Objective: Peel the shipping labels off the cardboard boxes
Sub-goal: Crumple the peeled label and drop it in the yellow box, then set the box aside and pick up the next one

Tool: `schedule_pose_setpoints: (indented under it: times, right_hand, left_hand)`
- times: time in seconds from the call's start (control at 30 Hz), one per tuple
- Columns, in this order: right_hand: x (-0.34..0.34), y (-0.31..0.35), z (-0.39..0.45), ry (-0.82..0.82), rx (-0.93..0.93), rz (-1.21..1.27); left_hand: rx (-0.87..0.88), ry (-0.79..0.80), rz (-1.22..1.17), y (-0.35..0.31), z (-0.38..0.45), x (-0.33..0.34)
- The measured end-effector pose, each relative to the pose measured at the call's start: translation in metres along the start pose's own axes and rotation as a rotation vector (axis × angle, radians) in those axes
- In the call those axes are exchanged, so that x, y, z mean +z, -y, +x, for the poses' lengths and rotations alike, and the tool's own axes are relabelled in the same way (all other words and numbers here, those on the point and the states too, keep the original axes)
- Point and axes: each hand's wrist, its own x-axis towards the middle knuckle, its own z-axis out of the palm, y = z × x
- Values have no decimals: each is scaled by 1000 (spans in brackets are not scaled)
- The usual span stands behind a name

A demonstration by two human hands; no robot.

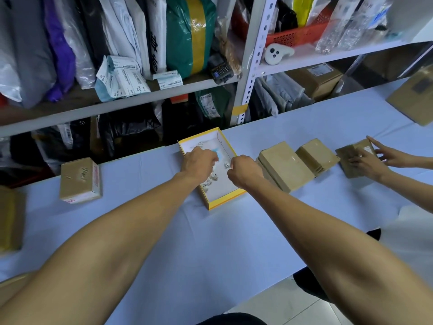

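A yellow-edged open tray box (pixel 225 201) lies in the middle of the table, with crumpled label scraps (pixel 212 178) on its white floor. My left hand (pixel 199 160) hovers over the tray with fingers curled; what it holds is hidden. My right hand (pixel 244 172) is at the tray's right wall, fingers pinched on a small white scrap (pixel 226 164). Two brown cardboard boxes (pixel 287 166) (pixel 316 156) lie just right of the tray. Another taped box (pixel 79 180) sits to the left.
Another person's hands (pixel 372 164) work on a small box (pixel 351 158) at the right. A large box (pixel 414 97) is at the far right, another box (pixel 10 219) at the left edge. Metal shelves (pixel 246 73) packed with parcels stand behind the table.
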Motion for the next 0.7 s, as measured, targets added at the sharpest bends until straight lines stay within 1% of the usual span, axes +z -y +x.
schedule_pose_setpoints:
  times: [0.13, 0.23, 0.33, 0.43, 0.57, 0.7]
  right_hand:
    - [-1, 5, -6, 0, -12, -1]
    - [2, 12, -9, 18, -32, 0]
    - [5, 32, -17, 35, -75, -8]
    - [7, 62, -30, 59, -122, -46]
    - [16, 113, -55, 46, -181, -38]
    - [36, 176, -94, 52, -268, -67]
  left_hand:
    - [13, 23, 25, -1, -11, -7]
    - [-36, 52, 51, 0, -26, -14]
    - [-80, 121, 97, 9, -49, -24]
    - [-111, 139, 94, 30, -78, -36]
    - [-184, 144, 118, 67, -129, -53]
    - [-241, 100, 145, 113, -194, -68]
